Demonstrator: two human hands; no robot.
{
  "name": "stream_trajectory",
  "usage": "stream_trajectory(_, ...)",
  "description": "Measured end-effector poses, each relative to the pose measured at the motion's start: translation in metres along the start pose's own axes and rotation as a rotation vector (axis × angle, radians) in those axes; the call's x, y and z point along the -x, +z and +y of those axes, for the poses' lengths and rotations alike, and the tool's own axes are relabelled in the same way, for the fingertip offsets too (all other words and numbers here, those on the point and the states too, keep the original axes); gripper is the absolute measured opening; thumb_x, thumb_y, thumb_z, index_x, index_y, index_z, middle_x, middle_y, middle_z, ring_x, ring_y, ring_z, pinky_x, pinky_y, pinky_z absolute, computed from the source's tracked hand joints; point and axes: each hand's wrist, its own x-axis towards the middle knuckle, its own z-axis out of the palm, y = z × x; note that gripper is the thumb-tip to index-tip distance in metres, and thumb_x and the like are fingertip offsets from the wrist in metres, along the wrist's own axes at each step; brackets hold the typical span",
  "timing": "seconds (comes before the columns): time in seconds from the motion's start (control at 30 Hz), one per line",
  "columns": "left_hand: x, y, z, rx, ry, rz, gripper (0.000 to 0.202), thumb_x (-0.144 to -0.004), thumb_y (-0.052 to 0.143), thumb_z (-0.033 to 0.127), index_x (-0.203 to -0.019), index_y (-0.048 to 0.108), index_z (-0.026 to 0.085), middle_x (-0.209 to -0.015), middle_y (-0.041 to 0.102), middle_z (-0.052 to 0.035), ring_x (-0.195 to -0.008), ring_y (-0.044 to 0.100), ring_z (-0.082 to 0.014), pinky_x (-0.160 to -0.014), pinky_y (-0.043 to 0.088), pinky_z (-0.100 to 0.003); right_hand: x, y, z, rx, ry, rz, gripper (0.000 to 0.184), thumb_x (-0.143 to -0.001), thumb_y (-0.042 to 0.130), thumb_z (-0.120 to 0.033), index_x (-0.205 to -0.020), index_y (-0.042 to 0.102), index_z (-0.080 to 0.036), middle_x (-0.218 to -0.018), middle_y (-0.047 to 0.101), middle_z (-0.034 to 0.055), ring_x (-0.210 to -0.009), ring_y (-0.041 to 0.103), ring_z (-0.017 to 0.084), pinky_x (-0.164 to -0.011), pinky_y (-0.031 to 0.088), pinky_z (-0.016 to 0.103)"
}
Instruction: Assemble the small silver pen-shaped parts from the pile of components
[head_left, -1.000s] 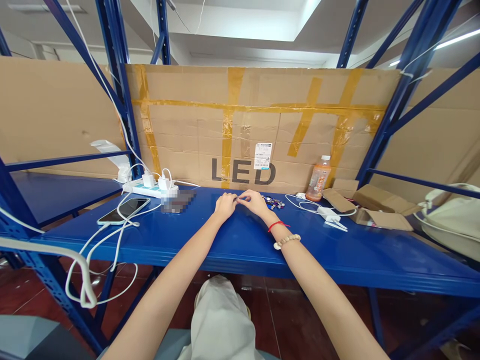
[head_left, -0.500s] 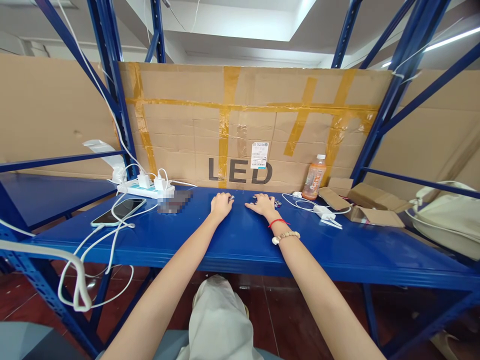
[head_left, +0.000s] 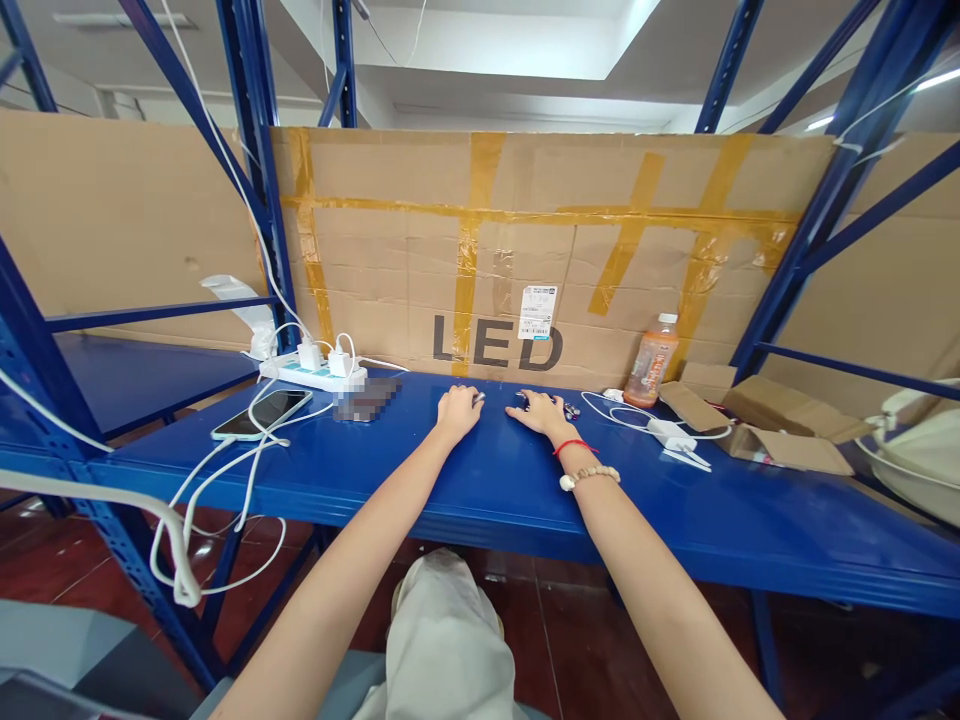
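My left hand (head_left: 459, 413) rests on the blue shelf board (head_left: 495, 490), its fingers curled together. At its fingertips a small silvery piece (head_left: 478, 398) shows, too small to name. To the right, my right hand (head_left: 543, 413) lies palm down with the thumb stretched out to the side and the fingers apart. It covers part of a cluster of small shiny metallic pieces (head_left: 572, 411), which peek out beside and between the fingers. What these pieces are I cannot make out. A gap of bare blue board separates the hands.
Behind stands a large taped cardboard panel (head_left: 360, 280) marked LED. At left are a power strip (head_left: 319, 374) with white cables and a phone (head_left: 262, 415). An orange drink bottle (head_left: 651, 365), a white charger (head_left: 671, 434) and an opened carton (head_left: 787, 420) are at right.
The camera view has turned slightly left, so everything appears shifted right. My left fingers and the silvery piece have barely changed; the right fingers have shifted slightly over the shiny pieces.
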Motion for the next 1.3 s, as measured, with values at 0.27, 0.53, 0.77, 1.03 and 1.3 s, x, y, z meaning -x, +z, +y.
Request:
stream_trajectory(0.27,0.001,-0.002,0.0,-0.002,0.004,-0.002,0.022,-0.083,0.043,0.029,-0.091,0.061,0.019,-0.094,0.063,-0.0061,-0.093,0.053,-0.0197,-0.08,0.043,-0.03,-0.001,0.001,-0.001,-0.025,-0.067,0.033,0.053,-0.075,0.047,-0.051,-0.117,0.049,-0.019,-0.119,0.054,0.0095,-0.114,0.04,0.025,-0.096,0.016,0.044)
stream_trajectory(0.53,0.0,-0.002,-0.001,0.003,0.054,-0.02,0.021,-0.083,0.046,0.03,-0.093,0.063,0.022,-0.094,0.062,-0.0046,-0.094,0.052,-0.0187,-0.079,0.042,-0.027,0.007,-0.007,-0.019,-0.089,-0.273,0.076,0.019,-0.077,0.053,-0.023,-0.094,0.063,-0.021,-0.094,0.066,0.0027,-0.089,0.056,0.016,-0.085,0.027,0.033)
stream_trajectory(0.77,0.0,-0.003,-0.001,0.015,0.095,-0.018,0.024,-0.083,0.045,0.032,-0.095,0.063,0.021,-0.092,0.062,-0.0047,-0.091,0.051,-0.0191,-0.077,0.042,-0.028,0.012,-0.012,-0.021,-0.102,-0.295,0.075,0.015,-0.078,0.054,-0.017,-0.078,0.068,-0.022,-0.086,0.068,0.0029,-0.084,0.057,0.018,-0.085,0.024,0.038)
stream_trajectory(1.03,-0.004,0.001,-0.003,0.045,0.169,0.033,0.023,-0.083,0.045,0.032,-0.092,0.064,0.023,-0.086,0.062,-0.0029,-0.085,0.05,-0.018,-0.074,0.042,-0.027,0.012,-0.008,-0.023,-0.218,-0.324,0.066,0.008,-0.075,0.059,-0.02,-0.078,0.066,-0.023,-0.08,0.068,-0.0019,-0.077,0.06,0.014,-0.081,0.034,0.031)
stream_trajectory(1.3,-0.001,-0.002,-0.002,0.048,0.164,0.025,0.023,-0.083,0.046,0.035,-0.09,0.064,0.023,-0.084,0.062,-0.0024,-0.084,0.051,-0.0177,-0.075,0.043,-0.027,0.005,-0.001,-0.019,-0.39,-0.274,0.134,0.017,-0.064,0.069,-0.02,-0.081,0.065,-0.019,-0.067,0.067,0.0011,-0.066,0.062,0.017,-0.066,0.045,0.028)
